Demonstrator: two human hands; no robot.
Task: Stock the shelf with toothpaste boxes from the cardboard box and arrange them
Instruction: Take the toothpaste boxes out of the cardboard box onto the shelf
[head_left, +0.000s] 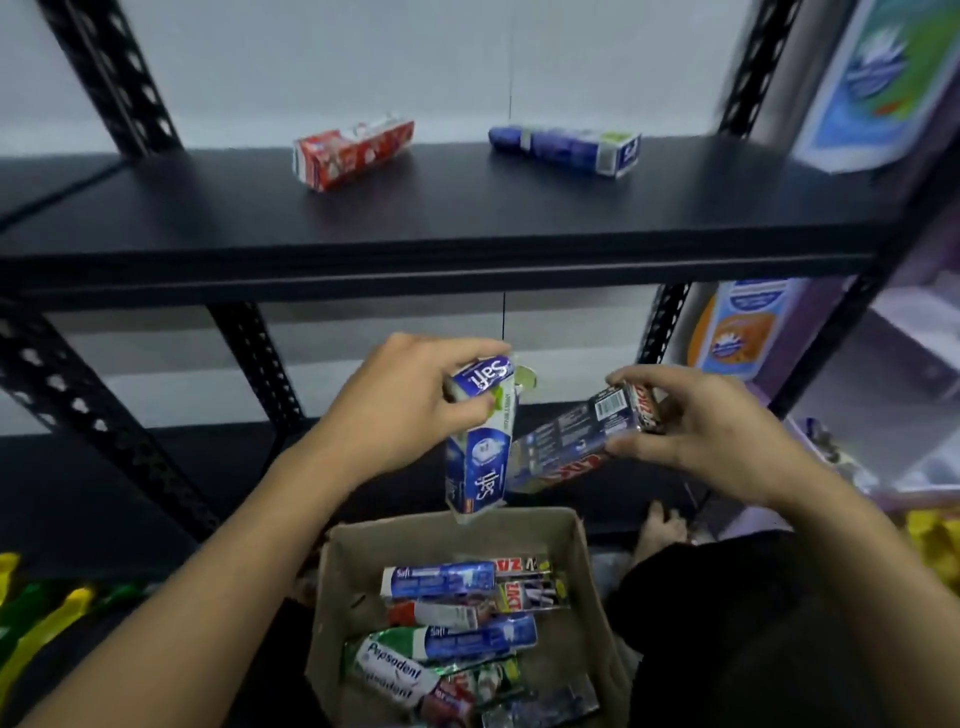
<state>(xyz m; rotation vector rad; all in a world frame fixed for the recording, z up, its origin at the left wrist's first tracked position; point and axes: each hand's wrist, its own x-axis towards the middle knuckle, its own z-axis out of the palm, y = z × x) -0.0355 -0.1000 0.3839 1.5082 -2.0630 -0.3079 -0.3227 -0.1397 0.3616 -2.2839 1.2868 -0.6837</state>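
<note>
The black metal shelf (467, 208) is spanning the view above both grips, and its upper board is carrying only two toothpaste boxes so far. The cardboard box (332, 582) is sitting open directly below the grips, holding a loose heap of toothpaste boxes, with a green-and-white Pepsodent box (395, 670) lying near its front.

The left grip (410, 410) is curling thumb and fingers round the upper end of a blue-and-white Safi box (480, 462), which is hanging nearly upright just over the carton's far rim. The right grip (696, 431) is pinching one end of a dark blue and red toothpaste box (566, 447). That box is slanting down toward the left grip, and I cannot tell whether the two held boxes are touching.

Well above the grips, a red toothpaste box (353, 153) and a blue toothpaste box (566, 148) are lying flat, apart and askew.

The step in hand seems to be carrying a fresh pair from carton to shelf. The next move is calling for lifting both over the board's front edge and laying them squared beside the others.
</note>
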